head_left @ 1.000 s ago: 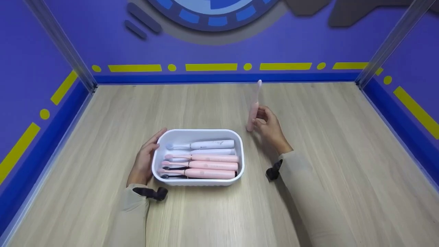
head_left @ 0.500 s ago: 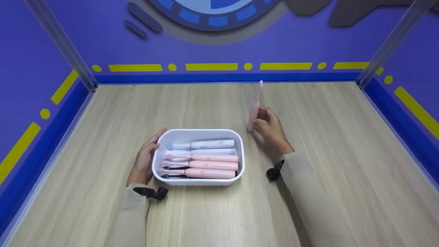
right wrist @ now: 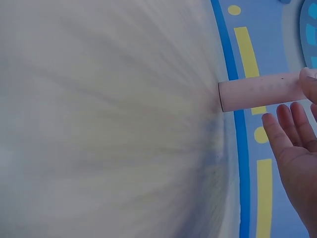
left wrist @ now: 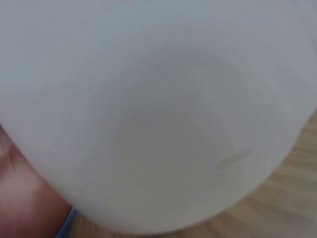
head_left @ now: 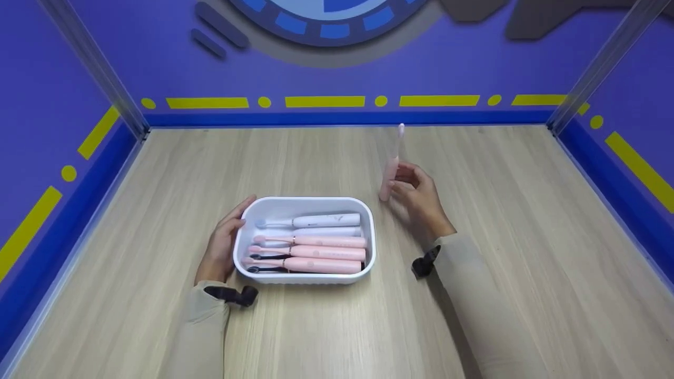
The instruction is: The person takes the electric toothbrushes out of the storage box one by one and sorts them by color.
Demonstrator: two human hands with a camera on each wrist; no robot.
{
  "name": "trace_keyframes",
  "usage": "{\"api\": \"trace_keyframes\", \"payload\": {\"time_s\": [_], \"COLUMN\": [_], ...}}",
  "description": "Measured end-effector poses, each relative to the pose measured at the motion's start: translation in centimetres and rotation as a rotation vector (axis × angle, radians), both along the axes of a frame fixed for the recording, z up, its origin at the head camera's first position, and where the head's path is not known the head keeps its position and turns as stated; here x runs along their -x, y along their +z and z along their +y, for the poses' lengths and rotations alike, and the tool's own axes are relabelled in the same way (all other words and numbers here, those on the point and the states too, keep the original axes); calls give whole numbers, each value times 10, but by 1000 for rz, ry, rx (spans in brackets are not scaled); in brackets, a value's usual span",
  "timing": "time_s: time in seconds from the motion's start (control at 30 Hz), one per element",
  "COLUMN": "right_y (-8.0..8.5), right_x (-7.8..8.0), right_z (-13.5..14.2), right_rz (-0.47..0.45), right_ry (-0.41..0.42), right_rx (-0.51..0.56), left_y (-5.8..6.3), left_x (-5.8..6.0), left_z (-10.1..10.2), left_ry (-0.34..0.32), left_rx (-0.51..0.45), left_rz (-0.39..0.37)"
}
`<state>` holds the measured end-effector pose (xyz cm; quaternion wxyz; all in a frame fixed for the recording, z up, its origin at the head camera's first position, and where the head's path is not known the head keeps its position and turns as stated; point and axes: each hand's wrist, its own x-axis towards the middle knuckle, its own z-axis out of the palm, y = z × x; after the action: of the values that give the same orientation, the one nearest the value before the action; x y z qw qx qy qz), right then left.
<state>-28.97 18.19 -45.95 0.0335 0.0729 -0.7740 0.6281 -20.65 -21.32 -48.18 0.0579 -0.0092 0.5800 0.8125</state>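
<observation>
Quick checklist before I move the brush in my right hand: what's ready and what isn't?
1. Right hand gripping the held brush: ok.
2. Held brush close to upright, head up: ok, tilted slightly.
3. Its base lifted off the table: cannot tell.
4. Left hand against the tub: ok, at its left end.
5. Held brush clear of the tub: ok, beyond its right end.
6. Black brushes uncovered: not ok, pink brushes hide most of them.

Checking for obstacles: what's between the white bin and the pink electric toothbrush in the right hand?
In the head view, only bare wood-grain tabletop shows between the bin and toothbrush.
</observation>
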Motion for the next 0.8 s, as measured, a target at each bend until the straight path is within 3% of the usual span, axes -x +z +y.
{"api": "trace_keyframes", "payload": {"time_s": [0.1, 0.5, 0.8], "right_y": [8, 4, 13], "right_x": [-6, -5, -12], "right_z": [-1, 5, 3], "right_rz": [0, 122, 175], "right_ry": [-7, -47, -71], "right_rx": [-1, -33, 39], "left_y": [0, 0, 0], "left_x": [0, 0, 0], "left_z": [0, 0, 0], "left_ry": [-4, 1, 0], "left_rx": [16, 18, 1], "left_rz": [-6, -5, -6]}}
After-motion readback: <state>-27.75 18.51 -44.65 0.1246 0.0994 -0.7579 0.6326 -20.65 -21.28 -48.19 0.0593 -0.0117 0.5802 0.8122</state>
